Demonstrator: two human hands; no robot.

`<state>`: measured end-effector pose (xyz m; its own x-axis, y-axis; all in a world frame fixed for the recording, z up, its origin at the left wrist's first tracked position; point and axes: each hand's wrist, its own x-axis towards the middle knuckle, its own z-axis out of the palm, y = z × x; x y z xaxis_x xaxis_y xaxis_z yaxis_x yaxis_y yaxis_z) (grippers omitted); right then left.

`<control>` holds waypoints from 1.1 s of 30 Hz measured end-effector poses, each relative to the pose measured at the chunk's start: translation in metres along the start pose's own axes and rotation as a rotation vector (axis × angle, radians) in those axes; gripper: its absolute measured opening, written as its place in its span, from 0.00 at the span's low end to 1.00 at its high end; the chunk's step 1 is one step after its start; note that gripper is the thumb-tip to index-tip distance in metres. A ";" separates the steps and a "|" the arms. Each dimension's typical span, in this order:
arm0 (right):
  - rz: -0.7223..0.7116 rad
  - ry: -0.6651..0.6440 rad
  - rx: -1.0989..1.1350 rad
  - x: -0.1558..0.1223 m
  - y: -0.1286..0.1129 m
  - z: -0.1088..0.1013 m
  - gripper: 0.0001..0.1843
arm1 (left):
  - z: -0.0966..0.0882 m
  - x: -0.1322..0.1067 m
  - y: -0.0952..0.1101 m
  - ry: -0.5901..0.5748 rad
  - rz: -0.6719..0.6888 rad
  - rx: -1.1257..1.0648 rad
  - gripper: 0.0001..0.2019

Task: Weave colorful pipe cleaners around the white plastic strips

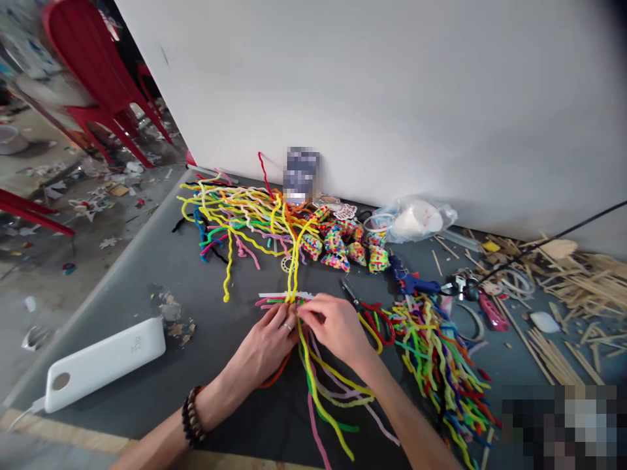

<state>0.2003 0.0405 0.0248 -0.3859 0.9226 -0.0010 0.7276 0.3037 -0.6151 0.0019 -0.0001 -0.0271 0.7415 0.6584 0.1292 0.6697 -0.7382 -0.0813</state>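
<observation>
Low over the dark table, my left hand (267,343) presses its closed fingers on a bunch of fuzzy pipe cleaners. My right hand (337,326) pinches at the same bunch from the other side, thumb and finger together. Two yellow pipe cleaners (292,271) run up from the bunch, and yellow, green and pink ends (318,405) hang down between my forearms. Just beyond my fingertips lies a thin white strip (274,295), with short pink and green pieces along it. My fingers hide the exact spot where the strands meet.
Loose pipe cleaners (235,209) spread at the back left, beside several multicoloured bundles (336,245). Right of my hands lie scissors (351,294), a blue glue gun (411,281), a pipe cleaner pile (431,352) and wooden sticks (563,281). A white power bank (105,365) lies left.
</observation>
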 end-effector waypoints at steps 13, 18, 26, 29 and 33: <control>0.212 0.117 -0.093 0.027 -0.006 0.025 0.05 | -0.004 0.003 0.003 -0.007 -0.005 0.007 0.15; 0.071 0.010 -0.102 0.016 -0.001 0.015 0.10 | -0.004 0.002 0.004 0.015 0.005 -0.004 0.16; -0.102 -0.084 -0.170 0.005 -0.002 0.016 0.12 | -0.011 -0.008 -0.008 0.110 0.009 -0.180 0.16; -0.114 -0.045 -0.208 0.002 -0.003 0.023 0.12 | -0.018 -0.013 -0.022 0.045 0.046 -0.348 0.20; -0.107 0.005 -0.214 -0.002 -0.003 0.029 0.12 | -0.015 -0.017 -0.028 0.077 -0.009 -0.523 0.25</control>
<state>0.1819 0.0304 0.0037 -0.4649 0.8833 0.0600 0.7864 0.4431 -0.4303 -0.0302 0.0068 -0.0124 0.7177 0.6667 0.2010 0.5512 -0.7203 0.4212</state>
